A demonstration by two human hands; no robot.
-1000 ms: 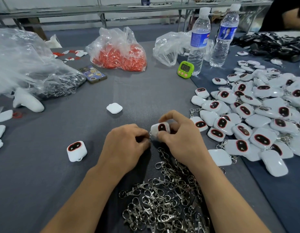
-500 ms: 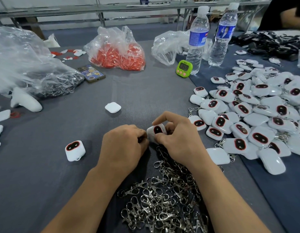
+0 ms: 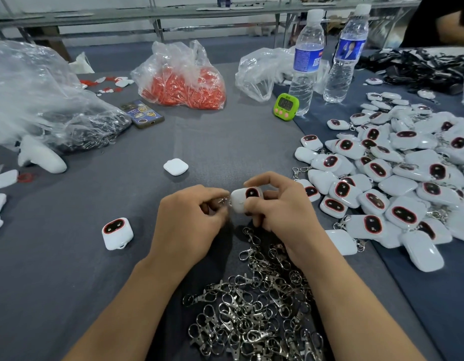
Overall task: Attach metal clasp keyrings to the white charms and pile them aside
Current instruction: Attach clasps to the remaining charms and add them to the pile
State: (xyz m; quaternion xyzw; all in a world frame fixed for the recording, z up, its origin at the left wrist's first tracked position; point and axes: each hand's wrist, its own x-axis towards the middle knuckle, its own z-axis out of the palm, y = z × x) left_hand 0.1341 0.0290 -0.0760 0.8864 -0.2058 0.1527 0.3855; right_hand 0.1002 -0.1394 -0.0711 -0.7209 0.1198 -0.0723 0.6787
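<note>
My right hand [image 3: 283, 212] grips a white charm [image 3: 242, 199] with a dark red-rimmed oval face, just above the grey cloth. My left hand [image 3: 191, 220] pinches a metal clasp keyring [image 3: 223, 201] against the charm's left edge; most of the clasp is hidden by my fingers. A heap of loose metal clasps [image 3: 254, 303] lies between my forearms. Further right spreads a big pile of white charms [image 3: 397, 183], some with clasps showing. One single charm [image 3: 117, 233] sits face up to the left, and another [image 3: 175, 166] lies face down beyond my hands.
At the back are a bag of red parts [image 3: 184, 82], a crumpled clear bag [image 3: 262, 69], two water bottles [image 3: 306, 61], a green timer [image 3: 286, 105] and a phone [image 3: 142, 113]. A large plastic bag [image 3: 40, 100] fills the left. Another person's arm [image 3: 454, 24] is at top right.
Both hands stay together on the charm. The clasp now shows between my left fingertips and the charm's edge. The charm has turned slightly in my right hand.
</note>
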